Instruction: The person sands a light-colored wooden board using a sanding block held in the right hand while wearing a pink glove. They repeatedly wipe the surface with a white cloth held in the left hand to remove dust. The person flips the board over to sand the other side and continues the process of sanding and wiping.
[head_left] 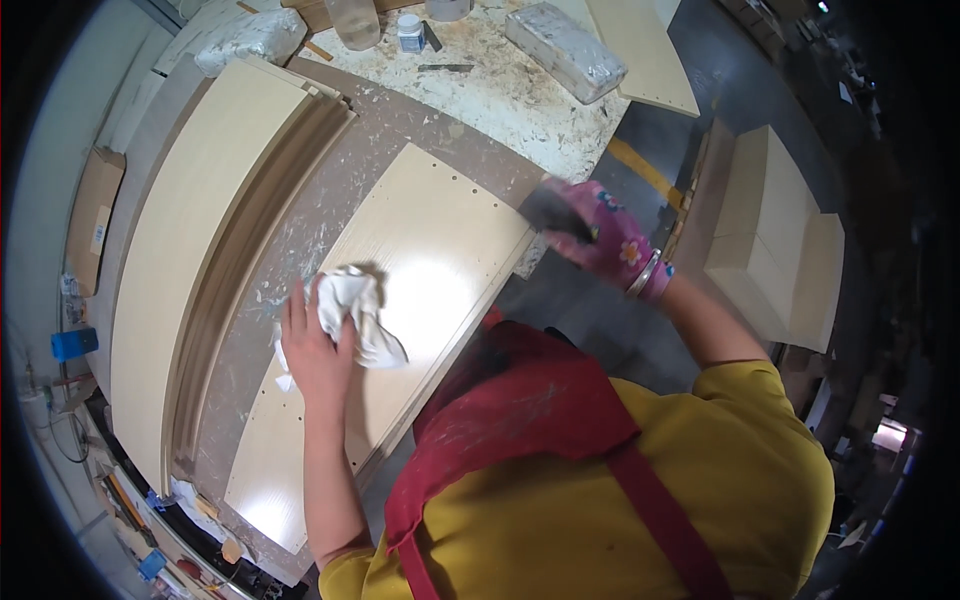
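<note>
A pale wooden panel (430,240) with small drilled holes lies flat on the workbench in front of me. My bare left hand (312,345) presses a crumpled white cloth (352,310) onto the panel's middle. My right hand (600,238), in a pink flowered glove with a bracelet at the wrist, grips a dark block (555,212) held against the panel's far right edge. I wear a yellow shirt and a red apron.
A stack of long pale boards (190,260) lies on the left of the bench. At the back stand a plastic bottle (354,22), a small jar (410,33) and a wrapped white block (565,50). More pale panels (780,230) are stacked on the floor to the right.
</note>
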